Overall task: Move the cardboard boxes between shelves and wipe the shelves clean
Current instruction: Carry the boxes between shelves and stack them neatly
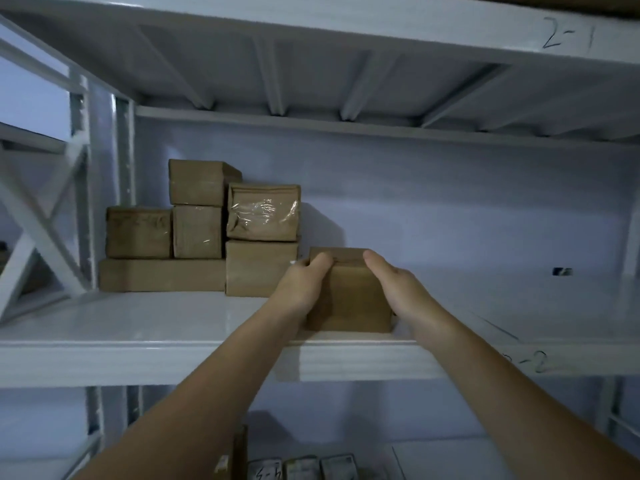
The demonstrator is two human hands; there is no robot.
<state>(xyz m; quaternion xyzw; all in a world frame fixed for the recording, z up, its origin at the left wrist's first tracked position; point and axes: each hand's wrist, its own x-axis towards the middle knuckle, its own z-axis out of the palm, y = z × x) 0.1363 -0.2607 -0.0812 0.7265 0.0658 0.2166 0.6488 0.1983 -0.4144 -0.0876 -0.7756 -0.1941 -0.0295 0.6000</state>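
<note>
A small brown cardboard box [349, 296] stands on the white metal shelf [138, 323], near its front edge. My left hand [303, 289] grips the box's left side with the thumb on top. My right hand [398, 289] holds the right side, thumb along the top edge. To the left, a stack of several cardboard boxes [204, 230] stands against the back wall, one of them wrapped in clear tape [263, 213].
The shelf above [346, 81] hangs low over the boxes, marked "2-1". A white upright with cross braces [41, 220] stands at the left. A small dark object [561, 271] lies far right on the shelf. More items sit on the lower shelf [301, 467].
</note>
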